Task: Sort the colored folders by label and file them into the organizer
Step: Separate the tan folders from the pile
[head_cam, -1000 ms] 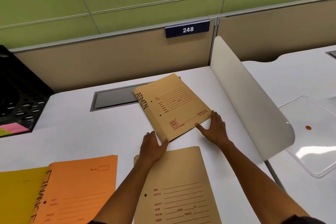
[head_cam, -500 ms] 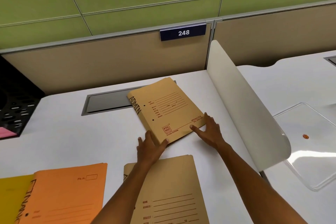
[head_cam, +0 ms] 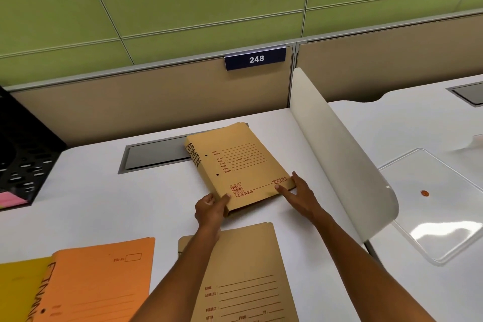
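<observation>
The tan folder (head_cam: 240, 165) marked ADMIN lies on the white surface (head_cam: 91, 191), tilted, its far corner overlapping the grey cable hatch (head_cam: 156, 154) and its right edge near the white divider (head_cam: 339, 159). It looks like more than one folder stacked, judging by the layered edges at the near corner. The left hand (head_cam: 210, 208) pinches that near corner, thumb on top and fingers curled under the edge. The right hand (head_cam: 298, 193) lies mostly open and flat, fingertips pressing the near right corner, gripping nothing.

The step in hand appears to be squaring up the ADMIN pile. To do it well, both hands should push the edges together evenly, so the spines line up and the label stays readable.

Closer in lies another tan folder (head_cam: 243, 277), with an orange folder (head_cam: 99, 282) lettered down its spine to its left, overlapping a yellow folder (head_cam: 21, 287). The black organizer (head_cam: 23, 159) stands at the far left edge, well apart from the pile; filing has not yet begun for these.
</observation>
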The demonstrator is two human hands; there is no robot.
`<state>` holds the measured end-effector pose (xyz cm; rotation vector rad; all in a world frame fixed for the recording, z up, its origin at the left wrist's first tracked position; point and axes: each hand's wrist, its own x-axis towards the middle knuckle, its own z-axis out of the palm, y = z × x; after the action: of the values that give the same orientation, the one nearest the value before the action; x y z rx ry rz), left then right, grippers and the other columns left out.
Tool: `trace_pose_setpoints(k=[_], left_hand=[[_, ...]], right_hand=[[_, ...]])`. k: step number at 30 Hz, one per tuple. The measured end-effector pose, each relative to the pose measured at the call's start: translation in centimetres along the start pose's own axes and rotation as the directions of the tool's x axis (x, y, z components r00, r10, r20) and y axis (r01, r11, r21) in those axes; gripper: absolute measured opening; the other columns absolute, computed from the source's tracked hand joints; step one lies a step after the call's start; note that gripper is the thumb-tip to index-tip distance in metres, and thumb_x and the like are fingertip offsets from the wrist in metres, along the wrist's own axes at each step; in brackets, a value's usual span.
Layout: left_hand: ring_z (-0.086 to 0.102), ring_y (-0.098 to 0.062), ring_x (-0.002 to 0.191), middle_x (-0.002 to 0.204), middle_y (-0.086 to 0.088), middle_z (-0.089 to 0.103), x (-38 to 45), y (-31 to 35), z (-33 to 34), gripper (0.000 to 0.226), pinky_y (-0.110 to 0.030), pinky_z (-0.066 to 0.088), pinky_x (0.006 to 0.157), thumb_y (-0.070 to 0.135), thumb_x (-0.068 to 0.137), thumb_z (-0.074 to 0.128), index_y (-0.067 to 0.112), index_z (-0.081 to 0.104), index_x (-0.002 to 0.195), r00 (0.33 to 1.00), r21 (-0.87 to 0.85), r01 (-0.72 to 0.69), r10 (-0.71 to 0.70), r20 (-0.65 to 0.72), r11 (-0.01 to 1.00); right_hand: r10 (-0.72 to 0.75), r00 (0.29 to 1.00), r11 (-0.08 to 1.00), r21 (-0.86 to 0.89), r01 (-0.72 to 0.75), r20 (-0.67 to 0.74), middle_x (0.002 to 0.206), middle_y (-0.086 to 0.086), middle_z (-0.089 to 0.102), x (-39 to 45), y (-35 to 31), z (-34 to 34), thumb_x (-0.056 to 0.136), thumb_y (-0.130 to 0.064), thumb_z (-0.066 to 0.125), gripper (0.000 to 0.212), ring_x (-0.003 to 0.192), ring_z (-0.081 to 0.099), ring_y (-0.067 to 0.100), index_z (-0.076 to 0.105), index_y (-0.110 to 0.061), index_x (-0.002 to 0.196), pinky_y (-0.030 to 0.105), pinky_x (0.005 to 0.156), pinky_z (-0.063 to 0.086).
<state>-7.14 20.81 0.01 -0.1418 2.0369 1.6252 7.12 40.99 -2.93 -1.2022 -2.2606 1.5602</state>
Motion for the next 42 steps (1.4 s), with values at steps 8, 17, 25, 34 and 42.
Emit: trace_pose_setpoints(k=[8,17,25,34,42], left_hand=[[0.071,-0.024,0.094,0.102,-0.005,0.074,-1.9,0.2,-0.8,0.033,-0.043,0.060,0.085,0.018,0.079,0.080,0.010,0.067,0.108,0.997,-0.067,-0.021,0.026,0.068,0.998],[0.068,-0.026,0.100,0.109,-0.009,0.070,-6.3,-1.0,-3.2,0.025,-0.046,0.057,0.089,0.006,0.086,0.069,0.011,0.061,0.109,0.980,-0.118,-0.103,0.121,0.156,0.988],[0.070,-0.022,0.097,0.104,-0.006,0.073,-11.1,-2.4,-7.4,0.024,-0.031,0.061,0.073,0.009,0.087,0.070,0.011,0.063,0.110,0.940,-0.190,-0.112,0.166,0.297,0.975],[0.071,-0.021,0.101,0.111,-0.006,0.072,-16.0,-6.0,-15.1,0.035,-0.041,0.060,0.083,0.010,0.085,0.072,0.017,0.058,0.117,0.842,-0.170,-0.145,0.212,0.496,0.975],[0.061,-0.023,0.117,0.127,-0.005,0.062,-22.0,-9.5,-19.7,0.052,-0.047,0.058,0.088,0.016,0.087,0.071,0.021,0.045,0.132,0.767,-0.069,-0.276,0.262,0.585,0.959]], right_hand=[[0.001,0.999,1.000,0.026,0.000,-0.034,0.156,0.004,0.029,-3.7,0.7,0.7,0.086,-0.051,0.063,0.089,0.142,0.032,0.026,0.017,-0.018,0.154,0.042,0.113,0.032],[0.036,0.994,0.998,0.056,-0.030,-0.104,0.153,0.004,0.036,-10.1,1.3,2.1,0.088,-0.050,0.060,0.086,0.136,0.041,0.029,0.013,-0.022,0.155,0.044,0.108,0.038],[0.097,0.980,0.993,0.087,-0.083,-0.175,0.153,0.009,0.035,-16.3,1.6,3.2,0.091,-0.052,0.053,0.077,0.137,0.040,0.032,0.023,-0.016,0.152,0.048,0.109,0.037],[0.163,0.963,0.979,0.152,-0.132,-0.215,0.135,0.009,0.054,-22.8,2.0,4.1,0.093,-0.051,0.051,0.058,0.114,0.056,0.029,0.045,-0.017,0.139,0.051,0.098,0.050],[0.224,0.937,0.960,0.229,-0.164,-0.267,0.138,0.007,0.049,-29.8,2.9,6.1,0.094,-0.050,0.053,0.056,0.111,0.052,0.028,0.040,-0.021,0.139,0.049,0.096,0.048]])
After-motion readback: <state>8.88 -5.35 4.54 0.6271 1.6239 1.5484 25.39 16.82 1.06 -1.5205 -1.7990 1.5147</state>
